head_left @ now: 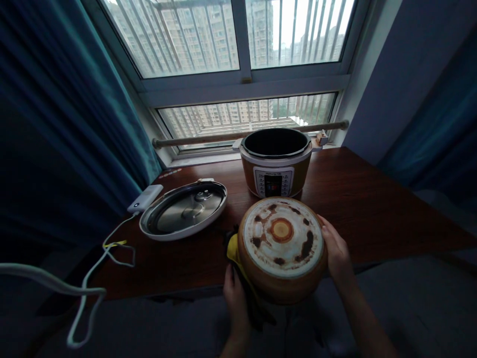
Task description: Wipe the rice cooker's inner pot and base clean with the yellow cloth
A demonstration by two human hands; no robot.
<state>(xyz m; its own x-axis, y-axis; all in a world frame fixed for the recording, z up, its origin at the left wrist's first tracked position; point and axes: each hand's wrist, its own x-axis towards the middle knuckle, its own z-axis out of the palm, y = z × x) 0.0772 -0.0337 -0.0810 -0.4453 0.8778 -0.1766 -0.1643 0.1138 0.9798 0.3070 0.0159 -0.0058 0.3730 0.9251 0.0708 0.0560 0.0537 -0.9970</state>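
Observation:
An inner pot is held tilted above the table's front edge, its pale, brown-stained underside turned towards me. My right hand grips its right side, the thumb along the rim of the base. On the other side, my left hand is closed on a black and yellow cloth pressed to the pot's wall; some of its fingers are hidden behind the cloth. Just beyond the pot stands an electric pressure cooker with its top off and a dark interior. Its lid lies inner side up to the left.
The dark wooden table reaches to the window. At its left edge sits a white power strip with a white cable looping down. A rail runs behind the cooker, and a blue curtain hangs at left.

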